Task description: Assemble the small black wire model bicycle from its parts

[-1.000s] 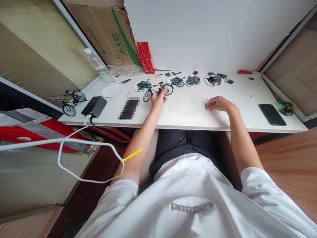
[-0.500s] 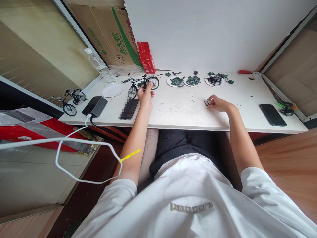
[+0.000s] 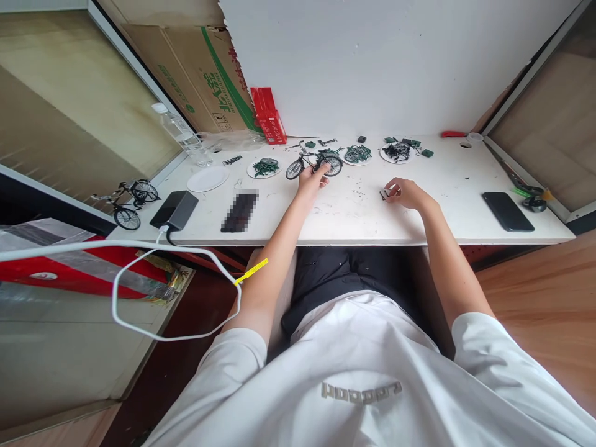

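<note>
My left hand point(image 3: 313, 180) grips a black model bicycle point(image 3: 295, 169) near its frame and one wheel, in front of the plates of parts. To the right, my right hand point(image 3: 404, 191) rests low over the table, its fingertips closed on a small dark and silvery part point(image 3: 384, 194) whose kind I cannot make out. A few thin small pieces point(image 3: 358, 192) lie on the tabletop between the hands. A second black model bicycle point(image 3: 128, 202) stands at the table's left end.
Plates of green parts point(image 3: 265, 166), more green parts point(image 3: 357, 153) and black parts point(image 3: 397, 151) line the back. An empty white plate point(image 3: 207, 179), a bottle point(image 3: 179, 132), a black power brick point(image 3: 174, 210), a blurred-out phone point(image 3: 239, 212) and another phone point(image 3: 507, 212) are around. A white cable point(image 3: 177, 338) hangs at left.
My left hand has carried the model bicycle to the right, uncovering a plate of green parts. The right hand stays nearly in place with its small part. The view has shifted slightly.
</note>
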The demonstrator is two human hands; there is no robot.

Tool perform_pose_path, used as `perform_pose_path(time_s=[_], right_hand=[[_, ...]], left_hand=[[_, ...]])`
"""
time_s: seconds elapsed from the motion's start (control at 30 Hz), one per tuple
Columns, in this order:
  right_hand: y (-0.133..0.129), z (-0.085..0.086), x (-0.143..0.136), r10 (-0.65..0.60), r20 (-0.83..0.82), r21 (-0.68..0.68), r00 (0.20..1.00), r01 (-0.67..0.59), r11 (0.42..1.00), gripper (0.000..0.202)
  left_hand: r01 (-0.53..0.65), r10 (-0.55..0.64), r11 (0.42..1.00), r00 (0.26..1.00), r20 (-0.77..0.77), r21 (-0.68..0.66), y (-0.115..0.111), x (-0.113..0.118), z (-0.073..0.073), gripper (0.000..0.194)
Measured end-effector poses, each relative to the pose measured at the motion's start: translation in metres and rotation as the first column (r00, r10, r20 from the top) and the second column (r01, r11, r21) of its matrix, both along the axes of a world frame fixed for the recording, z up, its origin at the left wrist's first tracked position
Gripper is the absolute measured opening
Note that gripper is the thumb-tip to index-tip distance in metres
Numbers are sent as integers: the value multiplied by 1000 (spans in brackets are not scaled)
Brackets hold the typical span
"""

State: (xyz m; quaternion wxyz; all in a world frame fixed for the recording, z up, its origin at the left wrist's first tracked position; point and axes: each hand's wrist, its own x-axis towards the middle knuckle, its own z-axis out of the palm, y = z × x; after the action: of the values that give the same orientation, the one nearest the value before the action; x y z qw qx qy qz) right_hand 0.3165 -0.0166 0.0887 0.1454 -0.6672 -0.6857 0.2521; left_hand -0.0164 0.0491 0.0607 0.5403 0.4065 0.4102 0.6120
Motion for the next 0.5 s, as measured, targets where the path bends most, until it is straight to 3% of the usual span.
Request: perform_pose_path(time_s=[0.17,0.4,0.5], right_hand=[[1,0,-4,-13,59,17,998,12,1000,31],[0,-3,-13,-88,25,79,996,86,993,53],[5,-9,-15,-106,68,121,992,97,988,49]], left_hand=[[25,-27,999,997,-78,-27,-13,10,-16,34],[-134,138,990,984,-115,43,-18,4,-20,36],[-172,174,985,980,-101,31,-19,1,-22,36]])
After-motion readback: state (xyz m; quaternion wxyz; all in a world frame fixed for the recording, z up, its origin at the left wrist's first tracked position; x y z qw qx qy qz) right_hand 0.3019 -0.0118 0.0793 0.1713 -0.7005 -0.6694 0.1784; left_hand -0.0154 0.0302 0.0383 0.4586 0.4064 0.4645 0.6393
